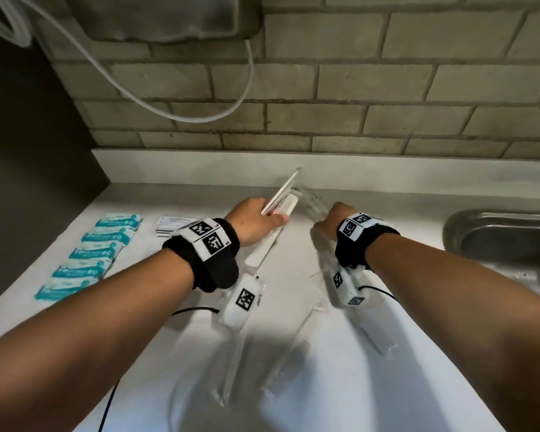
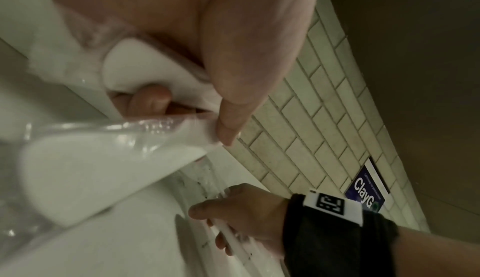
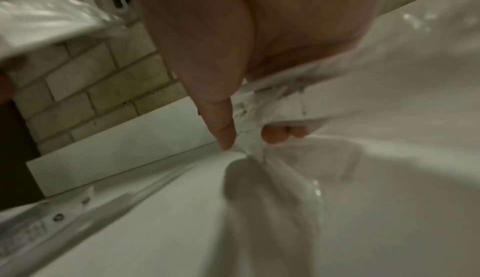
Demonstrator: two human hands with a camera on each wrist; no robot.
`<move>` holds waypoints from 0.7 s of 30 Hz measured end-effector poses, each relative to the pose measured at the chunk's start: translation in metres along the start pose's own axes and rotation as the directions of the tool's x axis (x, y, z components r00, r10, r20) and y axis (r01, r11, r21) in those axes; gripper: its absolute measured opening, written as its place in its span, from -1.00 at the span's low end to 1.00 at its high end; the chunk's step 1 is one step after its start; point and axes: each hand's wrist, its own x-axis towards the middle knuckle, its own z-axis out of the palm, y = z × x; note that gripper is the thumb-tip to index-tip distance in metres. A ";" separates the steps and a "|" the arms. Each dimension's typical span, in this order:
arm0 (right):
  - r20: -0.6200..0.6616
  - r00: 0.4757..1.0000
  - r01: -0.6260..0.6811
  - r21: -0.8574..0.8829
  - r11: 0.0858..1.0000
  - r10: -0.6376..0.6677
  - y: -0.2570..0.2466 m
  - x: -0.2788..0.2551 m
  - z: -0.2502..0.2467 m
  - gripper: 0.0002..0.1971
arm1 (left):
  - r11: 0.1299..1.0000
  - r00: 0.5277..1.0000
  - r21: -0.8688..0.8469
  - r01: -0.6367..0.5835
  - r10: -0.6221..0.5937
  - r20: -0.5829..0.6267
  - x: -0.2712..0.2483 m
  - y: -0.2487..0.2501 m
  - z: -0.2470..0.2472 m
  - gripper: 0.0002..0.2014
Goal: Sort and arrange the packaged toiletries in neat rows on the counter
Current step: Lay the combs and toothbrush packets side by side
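Observation:
My left hand (image 1: 270, 220) grips a few white combs in clear wrappers (image 1: 282, 199), their far ends pointing up toward the wall. In the left wrist view the thumb and a curled finger pinch a white comb pack (image 2: 145, 70). Just to its right, my right hand (image 1: 322, 220) holds a clear-wrapped slender item (image 1: 313, 204), and its thumb and fingers pinch the crinkled wrapper (image 3: 250, 144). Several more clear-wrapped long items (image 1: 278, 353) lie loose on the white counter (image 1: 138, 353) below my wrists. Teal packets (image 1: 88, 254) lie in a row at the left.
A small stack of white sachets (image 1: 175, 226) sits beside the teal row. A steel sink (image 1: 496, 238) is set into the counter at the right. The tiled wall (image 1: 356, 104) with a hanging white hose (image 1: 181, 115) closes the back. A dark panel (image 1: 28, 151) bounds the left.

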 end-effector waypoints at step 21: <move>0.122 0.988 0.053 0.315 0.948 -0.095 -0.067 -0.143 0.063 -0.68 | 0.997 0.995 -0.070 -0.025 0.018 -0.102 -0.053 -0.027 -0.050 -0.82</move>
